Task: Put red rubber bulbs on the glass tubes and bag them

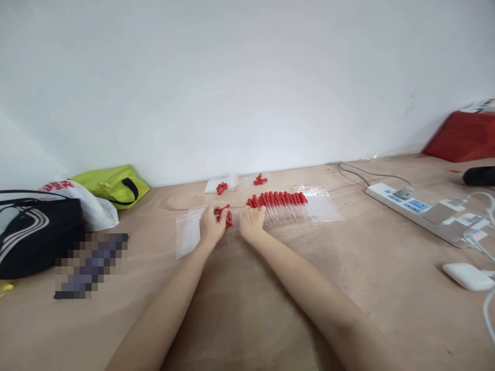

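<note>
My left hand (212,225) is closed on a small red piece (223,208), with more red pieces (229,220) just beside its fingers. Close to its right, my right hand (251,219) has its fingers bent together at the left end of a row of red-topped thin clear sticks (281,199); what it grips is too small to make out. The row lies over clear plastic bags (328,205). Another clear bag (187,234) lies left of my left hand. Behind the hands, small red clusters (221,188) rest on bags near the wall.
On the left are a black bag (42,237), a white plastic bag (95,208), a yellow-green bag (116,180) and a blurred flat object (93,265). A power strip (413,208) with cables, a white charger (467,275) and a red bag (462,136) lie right.
</note>
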A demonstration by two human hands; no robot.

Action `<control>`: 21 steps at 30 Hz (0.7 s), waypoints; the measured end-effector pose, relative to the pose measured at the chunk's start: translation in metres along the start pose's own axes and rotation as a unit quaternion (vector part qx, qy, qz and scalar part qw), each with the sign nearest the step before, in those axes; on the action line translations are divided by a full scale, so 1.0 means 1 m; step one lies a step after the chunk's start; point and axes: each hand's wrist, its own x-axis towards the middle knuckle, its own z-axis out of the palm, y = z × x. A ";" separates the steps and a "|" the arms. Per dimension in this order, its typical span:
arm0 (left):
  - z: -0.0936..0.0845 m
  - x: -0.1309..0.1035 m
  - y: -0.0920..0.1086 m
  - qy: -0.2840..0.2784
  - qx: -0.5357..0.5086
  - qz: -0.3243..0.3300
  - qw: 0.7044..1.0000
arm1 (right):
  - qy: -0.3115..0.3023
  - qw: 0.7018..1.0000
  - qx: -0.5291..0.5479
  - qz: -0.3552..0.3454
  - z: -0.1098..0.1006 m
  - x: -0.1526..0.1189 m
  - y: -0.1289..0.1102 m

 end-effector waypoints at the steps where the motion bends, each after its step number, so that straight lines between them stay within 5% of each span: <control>1: 0.001 -0.008 0.002 0.016 -0.034 0.029 0.999 | 0.007 1.000 -0.004 0.009 -0.001 -0.003 0.002; 4: 0.002 -0.035 0.006 0.017 -0.120 0.122 0.985 | 0.044 0.999 -0.023 0.008 -0.005 -0.018 0.020; 7: 0.001 -0.057 0.010 -0.046 -0.116 0.186 0.975 | 0.081 0.993 -0.032 -0.085 -0.006 -0.041 0.055; 12: -0.001 -0.067 0.018 -0.101 -0.108 0.201 0.968 | 0.144 0.958 0.046 -0.242 0.002 -0.075 0.112; 21: -0.001 -0.066 0.018 -0.109 -0.094 0.206 0.968 | 0.169 0.938 0.099 -0.284 0.004 -0.082 0.117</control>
